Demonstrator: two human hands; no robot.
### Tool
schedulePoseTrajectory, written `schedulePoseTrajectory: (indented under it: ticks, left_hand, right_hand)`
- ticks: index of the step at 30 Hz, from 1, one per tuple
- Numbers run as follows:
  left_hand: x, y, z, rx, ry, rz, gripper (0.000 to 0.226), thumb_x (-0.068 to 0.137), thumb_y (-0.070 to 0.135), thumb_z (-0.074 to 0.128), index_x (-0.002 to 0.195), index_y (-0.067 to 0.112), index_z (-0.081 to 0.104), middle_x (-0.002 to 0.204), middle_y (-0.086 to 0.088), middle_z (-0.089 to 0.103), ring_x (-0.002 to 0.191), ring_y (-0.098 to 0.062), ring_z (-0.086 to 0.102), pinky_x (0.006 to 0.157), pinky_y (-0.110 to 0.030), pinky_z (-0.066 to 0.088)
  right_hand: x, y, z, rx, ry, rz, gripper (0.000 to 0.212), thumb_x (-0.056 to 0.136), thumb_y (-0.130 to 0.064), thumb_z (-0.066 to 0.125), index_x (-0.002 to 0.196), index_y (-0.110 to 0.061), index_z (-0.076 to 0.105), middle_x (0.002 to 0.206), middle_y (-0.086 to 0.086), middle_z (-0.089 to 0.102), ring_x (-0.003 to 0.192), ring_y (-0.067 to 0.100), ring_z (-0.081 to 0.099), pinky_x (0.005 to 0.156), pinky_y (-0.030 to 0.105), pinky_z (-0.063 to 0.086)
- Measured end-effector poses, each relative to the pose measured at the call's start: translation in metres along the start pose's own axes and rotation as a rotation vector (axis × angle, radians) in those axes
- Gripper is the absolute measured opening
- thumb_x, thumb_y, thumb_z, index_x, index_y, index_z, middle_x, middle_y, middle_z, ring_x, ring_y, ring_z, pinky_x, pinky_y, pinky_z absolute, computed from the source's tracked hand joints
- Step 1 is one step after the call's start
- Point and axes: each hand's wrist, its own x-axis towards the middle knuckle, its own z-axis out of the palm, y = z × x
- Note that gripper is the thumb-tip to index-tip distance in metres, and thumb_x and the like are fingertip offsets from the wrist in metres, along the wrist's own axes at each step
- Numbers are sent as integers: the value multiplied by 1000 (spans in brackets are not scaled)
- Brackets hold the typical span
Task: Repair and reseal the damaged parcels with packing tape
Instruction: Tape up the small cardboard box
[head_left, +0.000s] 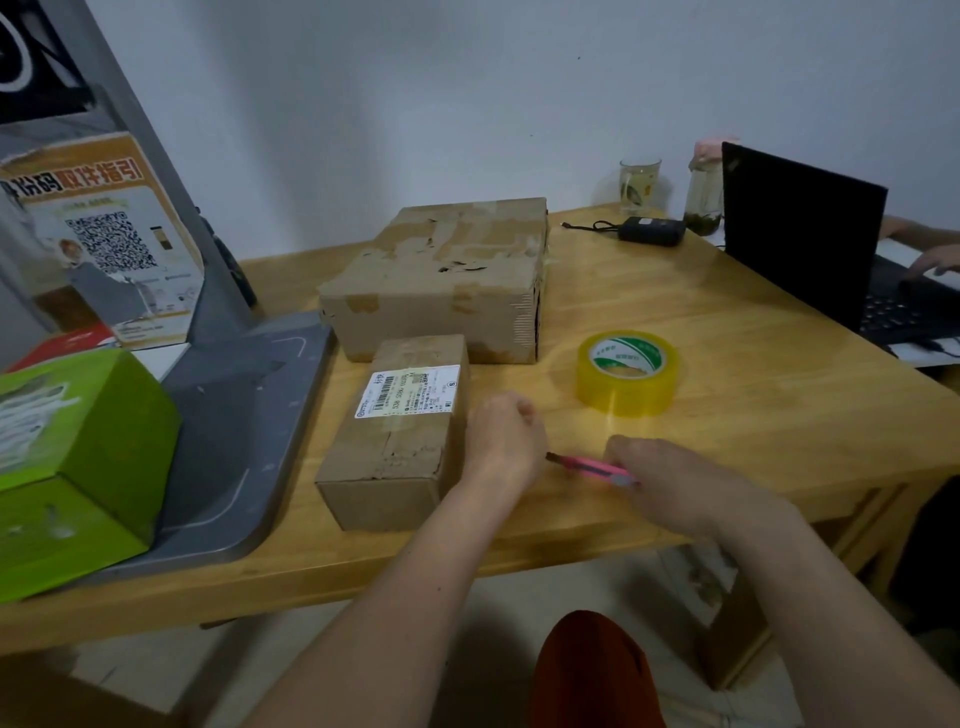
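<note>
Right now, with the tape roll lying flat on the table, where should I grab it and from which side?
Take the tape roll from above: thumb inside the open core, fingers over the outer wall on the near side. It lies flat with its hole facing up, and the table around it leaves room. The right hand is nearest.

Right hand (670, 480) gripping pink knife (589, 466); left hand (501, 441) curling beside small box (400, 431); tape roll (627, 374) sitting near.

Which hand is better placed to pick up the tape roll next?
Probably the left. The right hand already grips the pink utility knife, while the left hand is curled and holds nothing, beside the small labelled parcel. The tape roll lies just beyond both hands.
</note>
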Motion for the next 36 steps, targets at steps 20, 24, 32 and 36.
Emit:
schedulePoseTrajectory:
  ticks: [20,24,32,36]
  left_hand:
    - [0,-14,17,-501,105,-185,26,92,10,64,69,22,63,73,0,68,75,-20,71,75,-36,60]
    - [0,-17,19,-539,137,-186,26,90,8,65,67,20,63,67,0,67,65,-15,66,66,-29,58]
    - [-4,-14,19,-676,174,-202,63,87,5,70,143,17,45,90,-9,72,63,-12,67,57,-17,55]
    - [-5,-14,18,-636,166,-206,52,88,7,70,136,15,52,86,-6,71,66,-11,69,54,-14,52]
  right_hand:
    - [37,-3,10,170,596,95,20,98,-35,46,104,-16,50,112,1,58,103,22,55,66,35,43]
    - [36,3,8,67,518,32,30,100,-26,45,125,-11,44,139,4,48,127,20,46,84,37,48]
    - [42,4,14,26,512,39,53,100,-10,42,149,-12,22,156,6,27,145,17,22,109,36,35]
    - [42,2,16,11,525,49,54,99,-7,40,150,-10,20,156,7,26,145,18,20,110,35,33]
